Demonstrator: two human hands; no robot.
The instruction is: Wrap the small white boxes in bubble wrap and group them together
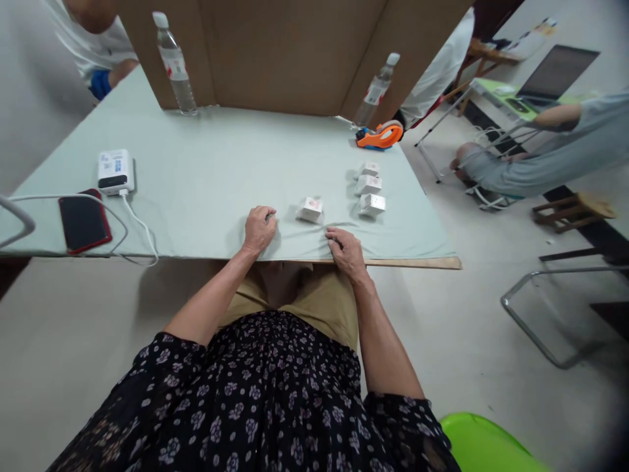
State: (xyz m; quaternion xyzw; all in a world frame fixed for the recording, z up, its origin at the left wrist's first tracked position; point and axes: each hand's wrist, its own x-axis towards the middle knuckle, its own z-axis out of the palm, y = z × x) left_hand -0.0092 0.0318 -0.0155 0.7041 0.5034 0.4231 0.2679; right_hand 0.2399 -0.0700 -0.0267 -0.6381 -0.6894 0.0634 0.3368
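My left hand (260, 229) rests on the pale green cloth near the table's front edge. Its fingers curl loosely, with a dark gap between thumb and forefinger; no held thing shows. My right hand (346, 250) lies at the same edge, fingers bent and thumb a little apart, with nothing visible in it. Creases run through the cloth beside it. Between the hands, slightly farther back, sits a small white box (311, 208) in what looks like clear wrap. To its right, three similar boxes stand in a row: a near box (372, 205), a middle box (369, 185) and a far box (369, 169).
A cardboard screen (280, 59) stands at the back, with a left bottle (177, 75) and a right bottle (376, 92) before it. An orange tape dispenser (381, 136) is back right. At left lie a cabled power bank (114, 170) and a phone (84, 221). Other people sit beyond.
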